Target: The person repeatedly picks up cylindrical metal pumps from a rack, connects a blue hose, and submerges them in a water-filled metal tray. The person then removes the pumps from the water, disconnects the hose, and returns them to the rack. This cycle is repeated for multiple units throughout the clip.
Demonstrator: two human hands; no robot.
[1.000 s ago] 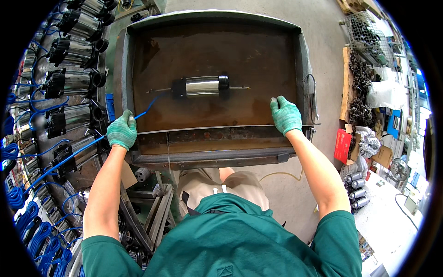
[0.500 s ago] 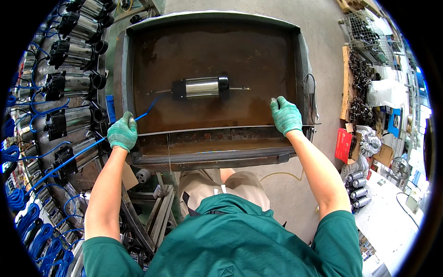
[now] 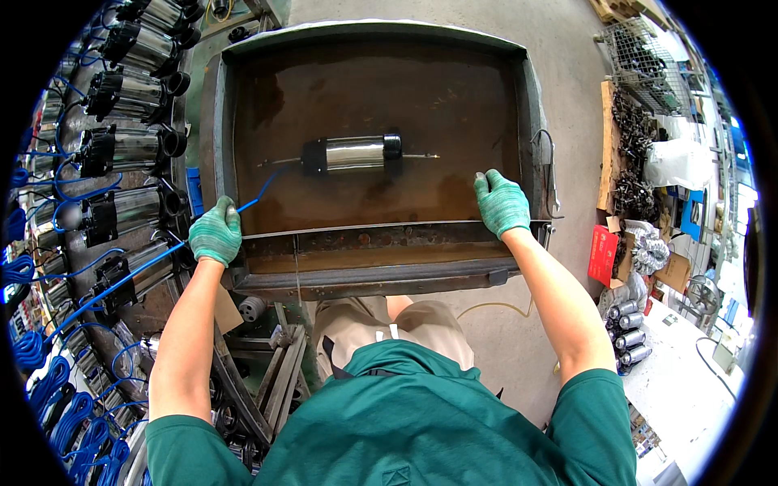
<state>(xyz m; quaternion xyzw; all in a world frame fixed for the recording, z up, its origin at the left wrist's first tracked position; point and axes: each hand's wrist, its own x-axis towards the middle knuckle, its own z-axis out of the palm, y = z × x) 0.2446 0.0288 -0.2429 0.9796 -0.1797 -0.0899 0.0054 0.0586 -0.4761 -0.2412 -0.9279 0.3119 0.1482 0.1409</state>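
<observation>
My green-gloved left hand point(image 3: 215, 233) has its fingers clamped round the round blue cable point(image 3: 250, 204) at the left rim of the dark rectangular metal tank point(image 3: 389, 283). The cable runs to the shiny silver cylindrical pump point(image 3: 355, 152) with black ends, which lies on its side inside. My green-gloved right hand point(image 3: 504, 202) is near the right rim; whether its fingers meet, I cannot tell.

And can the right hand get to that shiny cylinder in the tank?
Probably yes: the right hand is over the near right part of the tank, and nothing solid seems to block its way to the shiny cylinder, ahead and leftward.
</observation>
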